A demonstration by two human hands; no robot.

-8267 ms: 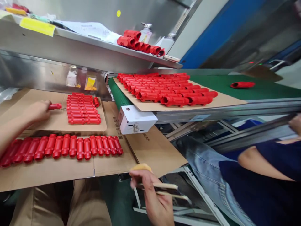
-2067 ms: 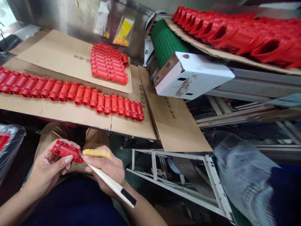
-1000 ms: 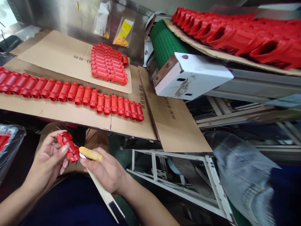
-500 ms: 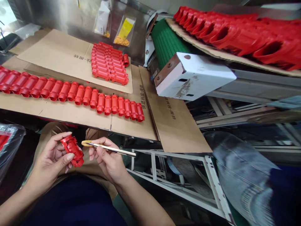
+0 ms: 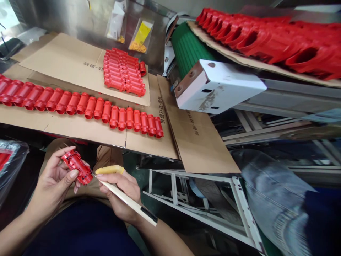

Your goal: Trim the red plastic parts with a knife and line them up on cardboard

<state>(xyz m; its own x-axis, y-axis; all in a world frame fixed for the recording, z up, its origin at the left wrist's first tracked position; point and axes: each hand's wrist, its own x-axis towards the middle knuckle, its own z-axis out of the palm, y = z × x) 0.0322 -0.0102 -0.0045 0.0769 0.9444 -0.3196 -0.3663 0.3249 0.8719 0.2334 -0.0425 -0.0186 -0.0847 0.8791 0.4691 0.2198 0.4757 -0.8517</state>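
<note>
My left hand grips a small red plastic part over my lap. My right hand holds a cream-handled trimming knife, its tip touching the lower end of that part. A yellow finger cot covers my right forefinger. On the cardboard sheet in front of me lies a long row of red cylindrical parts. Behind it, a stack of smaller red parts rests on a second cardboard.
A green conveyor belt at the right carries a cardboard loaded with several larger red housings; its white end block juts out. A co-worker's jeans-clad leg sits at the lower right. Plastic bags hang on the steel wall. A bag is at the left.
My right hand turned the knife back down, so its tip meets the part again. My left hand rotated the red part slightly.
</note>
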